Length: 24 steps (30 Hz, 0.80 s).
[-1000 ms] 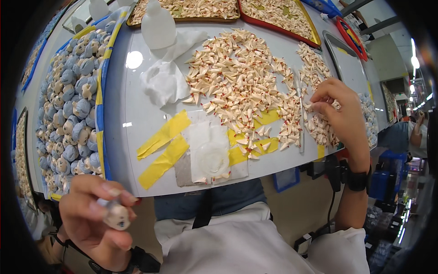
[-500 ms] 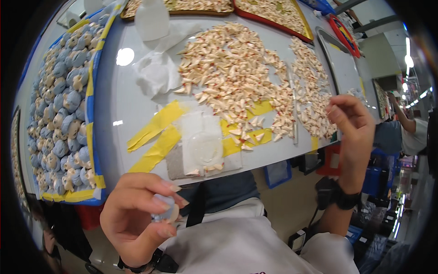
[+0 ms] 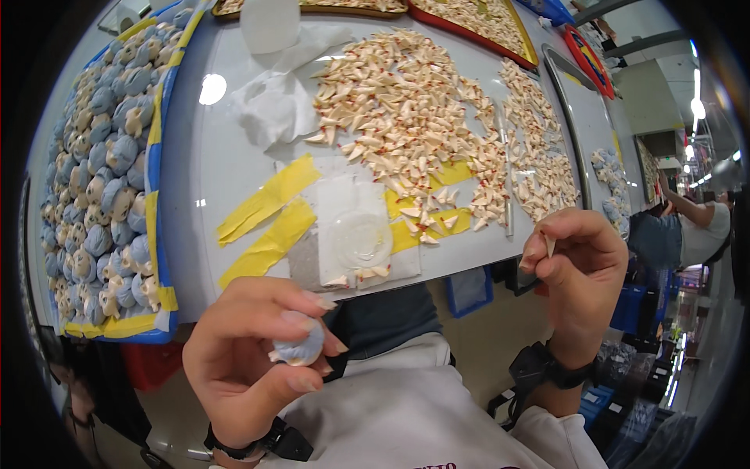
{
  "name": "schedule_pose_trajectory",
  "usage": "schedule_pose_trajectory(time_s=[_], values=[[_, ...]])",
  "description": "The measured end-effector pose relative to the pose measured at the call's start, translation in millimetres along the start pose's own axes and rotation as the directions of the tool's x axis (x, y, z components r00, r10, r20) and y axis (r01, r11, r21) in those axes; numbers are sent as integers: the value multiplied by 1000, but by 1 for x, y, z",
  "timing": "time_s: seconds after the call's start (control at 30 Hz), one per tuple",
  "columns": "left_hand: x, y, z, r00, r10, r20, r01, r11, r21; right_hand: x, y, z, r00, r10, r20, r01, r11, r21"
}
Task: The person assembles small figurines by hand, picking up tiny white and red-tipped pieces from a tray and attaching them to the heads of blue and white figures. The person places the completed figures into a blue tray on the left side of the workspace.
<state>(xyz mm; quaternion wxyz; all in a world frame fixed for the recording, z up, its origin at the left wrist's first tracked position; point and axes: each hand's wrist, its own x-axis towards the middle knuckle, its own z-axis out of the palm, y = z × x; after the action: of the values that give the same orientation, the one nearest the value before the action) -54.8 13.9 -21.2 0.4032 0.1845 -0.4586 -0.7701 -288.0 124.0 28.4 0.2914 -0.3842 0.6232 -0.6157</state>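
Note:
My left hand (image 3: 234,352) holds a small rounded blue-and-cream figure piece (image 3: 303,344) between thumb and fingers, just off the table's front edge. Pinched in the fingertips of my right hand (image 3: 586,273) is a small cream pointed piece (image 3: 550,245), its tip standing up. The right hand is near the table's front right edge. Beyond both hands spreads a heap of similar cream pointed pieces (image 3: 406,109), many with red ends. Between the hands, a clear round dish (image 3: 361,237) rests on a white pad (image 3: 331,202), with a few pointed pieces at its near edge.
At the left stands a blue tray (image 3: 157,156) edged with yellow tape, full of blue-and-cream figure pieces. Yellow tape strips (image 3: 269,199) and crumpled white tissue (image 3: 273,109) lie on the table. A red tray (image 3: 488,45) of pointed pieces is at the back. Another person (image 3: 699,227) is far right.
My right hand has come away from the heap, nearer to me and leftward, with a pointed piece now visible in its fingertips. My left hand has turned the figure piece and moved slightly right.

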Motion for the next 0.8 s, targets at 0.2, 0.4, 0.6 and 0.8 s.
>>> schedule_pose_trajectory(time_s=[0.2,0.4,0.6,0.8], values=[[2,1,7,991,-55,-120,68,992,108,26,-4,16,975,-195,107,219,928,-303],[2,-2,0,996,-17,-82,25,994,107,39,-18,46,985,-126,122,162,917,-364],[6,-4,-4,999,22,-30,-15,979,204,54,-15,72,850,-155,503,453,704,-548],[10,-6,-12,993,82,87,-100,969,228,54,-23,88,794,-145,591,570,519,-638]])
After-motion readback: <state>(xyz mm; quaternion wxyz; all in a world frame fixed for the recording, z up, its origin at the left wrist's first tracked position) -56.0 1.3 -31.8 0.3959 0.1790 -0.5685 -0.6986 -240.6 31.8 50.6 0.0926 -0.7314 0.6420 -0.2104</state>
